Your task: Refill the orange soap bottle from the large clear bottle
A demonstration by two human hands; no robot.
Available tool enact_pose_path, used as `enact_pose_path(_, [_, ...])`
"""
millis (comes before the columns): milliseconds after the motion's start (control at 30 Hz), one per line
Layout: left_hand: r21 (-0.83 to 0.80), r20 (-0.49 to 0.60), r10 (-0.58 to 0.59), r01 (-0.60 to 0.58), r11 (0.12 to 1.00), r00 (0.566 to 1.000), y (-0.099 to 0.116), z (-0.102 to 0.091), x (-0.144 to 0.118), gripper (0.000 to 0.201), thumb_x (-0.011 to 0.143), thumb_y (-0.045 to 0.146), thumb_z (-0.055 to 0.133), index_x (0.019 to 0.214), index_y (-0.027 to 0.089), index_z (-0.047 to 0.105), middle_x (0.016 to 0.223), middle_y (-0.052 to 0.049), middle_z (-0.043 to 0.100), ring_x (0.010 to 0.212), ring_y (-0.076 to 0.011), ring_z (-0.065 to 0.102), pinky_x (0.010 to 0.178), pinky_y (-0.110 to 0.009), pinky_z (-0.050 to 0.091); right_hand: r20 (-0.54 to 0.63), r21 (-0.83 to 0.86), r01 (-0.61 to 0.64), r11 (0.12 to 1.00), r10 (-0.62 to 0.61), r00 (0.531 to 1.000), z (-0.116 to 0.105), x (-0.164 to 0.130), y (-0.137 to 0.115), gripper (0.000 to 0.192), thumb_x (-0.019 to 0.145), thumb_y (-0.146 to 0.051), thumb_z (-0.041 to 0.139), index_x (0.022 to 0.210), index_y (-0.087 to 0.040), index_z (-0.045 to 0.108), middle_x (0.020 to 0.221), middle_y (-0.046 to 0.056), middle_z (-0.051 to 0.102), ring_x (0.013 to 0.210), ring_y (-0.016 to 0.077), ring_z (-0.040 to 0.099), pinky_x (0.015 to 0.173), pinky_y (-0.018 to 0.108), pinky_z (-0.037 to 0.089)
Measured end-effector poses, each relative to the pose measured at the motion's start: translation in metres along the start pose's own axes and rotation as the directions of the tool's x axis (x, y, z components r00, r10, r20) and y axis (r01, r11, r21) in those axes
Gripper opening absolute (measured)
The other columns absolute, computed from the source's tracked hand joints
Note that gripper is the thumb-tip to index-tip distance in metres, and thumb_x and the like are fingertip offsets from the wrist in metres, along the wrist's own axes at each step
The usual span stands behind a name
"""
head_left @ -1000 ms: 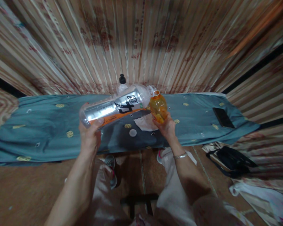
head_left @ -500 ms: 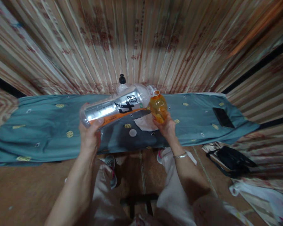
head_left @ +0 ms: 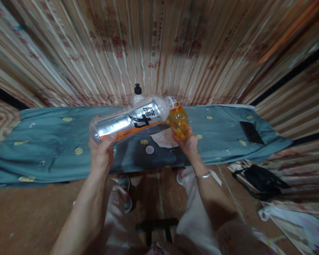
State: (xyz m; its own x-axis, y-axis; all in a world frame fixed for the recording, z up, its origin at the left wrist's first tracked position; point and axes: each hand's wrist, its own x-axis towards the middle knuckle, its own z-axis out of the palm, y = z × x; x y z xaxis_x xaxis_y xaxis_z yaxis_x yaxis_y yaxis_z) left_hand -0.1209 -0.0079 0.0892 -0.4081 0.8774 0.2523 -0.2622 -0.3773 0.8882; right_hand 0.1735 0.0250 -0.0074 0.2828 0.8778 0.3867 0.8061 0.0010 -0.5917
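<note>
I see a teal-clothed tabletop (head_left: 55,136) before pleated, patterned curtains (head_left: 159,46), above a brown floor (head_left: 29,212).
I have the left grip (head_left: 101,150) wrapped round the base end of a tilted clear bottle (head_left: 133,118), opened to its width, and the right grip (head_left: 188,142) curled more narrowly round an amber bottle (head_left: 178,122). Their mouths overlap over the tabletop; whether the rims touch, I can't tell. A white disc (head_left: 150,150) lies just below, a black phone (head_left: 251,132) well to the right.

Only a slight shift in the curtain's folds (head_left: 138,53).
</note>
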Motion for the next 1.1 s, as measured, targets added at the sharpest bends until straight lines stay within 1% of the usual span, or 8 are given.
enact_pose_path(300, [-0.012,0.001,0.019,-0.019,1.0,1.0,-0.0025,-0.0018,0.002,0.069,0.046,0.04,0.094,0.108,0.027,0.064,0.111,-0.002,0.071,0.108,-0.025,0.067,0.103,-0.043,0.051,0.006,-0.001,-0.008,1.0,0.008,1.0,-0.0006,-0.0001,-0.0009,0.068,0.075,-0.053,0.074,0.127,-0.014,0.055,0.107,0.017,0.077,0.094,0.0311,0.074,0.079,0.039,0.058])
enact_pose_path(467, [0.006,0.019,0.026,-0.026,1.0,0.999,-0.0018,-0.001,0.0011,0.06,0.049,0.042,0.093,0.101,0.028,0.067,0.109,-0.002,0.072,0.11,-0.0264,0.066,0.107,-0.046,0.049,0.003,0.005,-0.014,1.0,0.014,1.0,-0.0007,0.0001,-0.0015,0.067,0.073,-0.048,0.076,0.127,-0.014,0.055,0.104,0.015,0.078,0.093,0.0309,0.075,0.08,0.04,0.058])
enact_pose_path(600, [-0.008,0.009,0.005,-0.005,1.0,1.0,-0.0009,-0.0011,0.0002,0.057,0.05,0.038,0.092,0.1,0.028,0.067,0.107,-0.001,0.073,0.109,-0.0258,0.067,0.109,-0.047,0.048,0.001,0.019,-0.001,1.0,0.001,1.0,0.0,-0.0002,-0.0009,0.065,0.074,-0.048,0.075,0.126,-0.015,0.055,0.105,0.015,0.077,0.092,0.0307,0.074,0.08,0.041,0.058])
enact_pose_path(700, [-0.014,0.003,-0.011,0.011,1.0,1.0,-0.0007,-0.0008,0.0001,0.059,0.05,0.035,0.092,0.103,0.028,0.066,0.106,-0.001,0.072,0.108,-0.0248,0.067,0.108,-0.045,0.048,0.001,0.028,-0.006,1.0,0.006,1.0,0.0002,-0.0004,-0.0014,0.066,0.074,-0.046,0.076,0.128,-0.015,0.055,0.106,0.015,0.077,0.094,0.0302,0.075,0.081,0.039,0.057])
enact_pose_path(767, [-0.023,-0.024,-0.021,0.021,1.0,0.999,-0.0012,-0.0007,0.0003,0.062,0.048,0.034,0.092,0.104,0.028,0.065,0.107,-0.001,0.072,0.105,-0.0239,0.067,0.104,-0.043,0.05,-0.003,0.031,-0.014,0.999,0.014,1.0,0.0002,-0.0006,-0.002,0.066,0.074,-0.045,0.076,0.129,-0.015,0.055,0.107,0.015,0.077,0.096,0.0306,0.075,0.082,0.039,0.057])
enact_pose_path(833, [-0.037,-0.046,-0.03,0.029,0.999,0.998,-0.0022,-0.0013,0.0004,0.065,0.047,0.031,0.092,0.106,0.027,0.064,0.106,-0.001,0.072,0.102,-0.0227,0.067,0.101,-0.04,0.051,0.0,0.032,-0.019,0.999,0.019,1.0,0.0005,-0.0007,-0.0022,0.067,0.075,-0.049,0.075,0.129,-0.013,0.055,0.107,0.017,0.077,0.096,0.0317,0.075,0.082,0.041,0.057])
enact_pose_path(933, [-0.038,-0.036,-0.032,0.031,0.999,0.999,-0.0038,-0.0031,0.0001,0.067,0.049,0.03,0.09,0.11,0.026,0.063,0.105,-0.001,0.07,0.099,-0.0213,0.067,0.099,-0.038,0.051,0.007,0.041,-0.015,0.999,0.014,1.0,0.0019,-0.0013,-0.001,0.068,0.077,-0.056,0.071,0.127,-0.014,0.056,0.106,0.018,0.077,0.094,0.0319,0.075,0.082,0.043,0.058])
enact_pose_path(1100, [0.022,-0.013,-0.028,0.029,0.999,1.0,-0.0041,-0.0042,-0.0017,0.069,0.055,0.033,0.088,0.118,0.026,0.062,0.114,-0.003,0.07,0.106,-0.0247,0.066,0.101,-0.042,0.051,-0.025,0.065,-0.014,0.998,0.016,1.0,0.0051,-0.0023,0.0014,0.065,0.079,-0.061,0.067,0.127,-0.019,0.057,0.105,0.014,0.078,0.091,0.0292,0.075,0.081,0.043,0.058])
